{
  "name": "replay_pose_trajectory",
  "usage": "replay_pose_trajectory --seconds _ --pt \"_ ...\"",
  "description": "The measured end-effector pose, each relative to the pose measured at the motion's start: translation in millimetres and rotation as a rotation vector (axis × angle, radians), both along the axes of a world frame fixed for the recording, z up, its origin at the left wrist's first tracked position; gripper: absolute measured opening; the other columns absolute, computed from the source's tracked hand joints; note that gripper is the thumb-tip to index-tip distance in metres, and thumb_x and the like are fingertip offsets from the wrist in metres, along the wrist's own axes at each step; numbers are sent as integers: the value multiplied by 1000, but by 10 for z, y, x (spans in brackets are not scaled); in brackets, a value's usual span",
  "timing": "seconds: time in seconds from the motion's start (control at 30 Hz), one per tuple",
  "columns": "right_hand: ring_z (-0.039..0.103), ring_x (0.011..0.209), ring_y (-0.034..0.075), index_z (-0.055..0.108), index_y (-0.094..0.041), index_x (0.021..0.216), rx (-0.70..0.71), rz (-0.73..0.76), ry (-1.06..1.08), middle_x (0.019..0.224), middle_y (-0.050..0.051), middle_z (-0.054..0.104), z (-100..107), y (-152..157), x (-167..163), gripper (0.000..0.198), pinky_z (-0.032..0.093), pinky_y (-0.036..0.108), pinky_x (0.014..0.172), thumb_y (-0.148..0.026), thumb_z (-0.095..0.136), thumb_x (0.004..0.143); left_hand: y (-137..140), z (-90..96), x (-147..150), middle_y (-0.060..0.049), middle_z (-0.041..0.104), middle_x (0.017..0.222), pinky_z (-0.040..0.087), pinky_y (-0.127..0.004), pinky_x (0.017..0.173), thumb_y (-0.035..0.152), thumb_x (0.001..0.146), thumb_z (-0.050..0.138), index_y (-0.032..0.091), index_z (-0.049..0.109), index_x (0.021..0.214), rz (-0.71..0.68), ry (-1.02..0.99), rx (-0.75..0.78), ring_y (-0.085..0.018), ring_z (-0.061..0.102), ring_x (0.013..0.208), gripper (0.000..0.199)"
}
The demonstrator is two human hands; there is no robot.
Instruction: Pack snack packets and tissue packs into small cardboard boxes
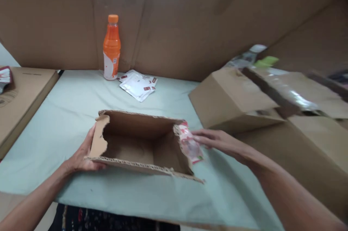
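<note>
A small open cardboard tray (pixel 127 124) with torn edges lies on the pale green table (pixel 67 115). My left hand (pixel 84 153) grips its left wall. My right hand (pixel 217 140) is at the tray's right wall, fingers on a small clear packet with red print (pixel 190 145) that rests over that wall's rim. The inside of the tray looks bare.
An orange drink bottle (pixel 111 48) stands at the back, with several white sachets (pixel 138 85) beside it. A large open cardboard box (pixel 244 97) lies on the right. A flat carton (pixel 19 100) sits at the left. Cardboard sheets (pixel 176 17) wall the back.
</note>
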State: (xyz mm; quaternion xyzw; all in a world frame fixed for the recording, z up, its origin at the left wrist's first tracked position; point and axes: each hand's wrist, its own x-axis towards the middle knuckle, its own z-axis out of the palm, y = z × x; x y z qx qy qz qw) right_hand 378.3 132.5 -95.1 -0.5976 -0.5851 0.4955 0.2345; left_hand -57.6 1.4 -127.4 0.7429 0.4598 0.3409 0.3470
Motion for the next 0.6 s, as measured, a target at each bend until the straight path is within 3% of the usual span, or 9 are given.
replay_pose_trajectory --seconds 0.17,0.27,0.4,0.5,0.6 --pt "52 51 13 66 -18 74 -167 -50 20 57 -1 62 2 -163 116 49 38 25 48 -54 89 48 55 64 28 -26 34 167 43 -63 120 69 72 86 21 0 170 -10 -30 9 -49 41 150 139" --pt "60 55 16 68 -19 80 -180 -48 90 69 3 71 9 -234 20 52 45 28 53 -53 88 47 73 58 23 -28 28 169 40 -64 121 71 69 87 19 -1 170 -2 -30 17 -50 37 152 144" --pt "59 52 17 65 -20 64 -195 -48 86 62 4 70 150 -402 11 47 46 31 52 -57 87 45 83 -11 -2 -27 25 171 35 -64 124 66 66 91 20 0 170 18 -51 22 -52 31 155 146" --pt "62 57 20 71 -20 68 -2 -205 31 66 6 73 514 -572 86 45 48 35 56 -55 90 46 81 -54 -7 -24 24 173 41 -62 121 62 69 91 26 3 171 6 -83 24 -48 37 153 140" --pt "73 82 27 77 -25 78 408 -473 108 91 11 80 1087 -781 27 37 53 44 72 -51 93 57 75 -67 2 -22 29 171 50 -58 115 63 70 90 30 -1 170 -21 -117 18 -44 49 146 139"
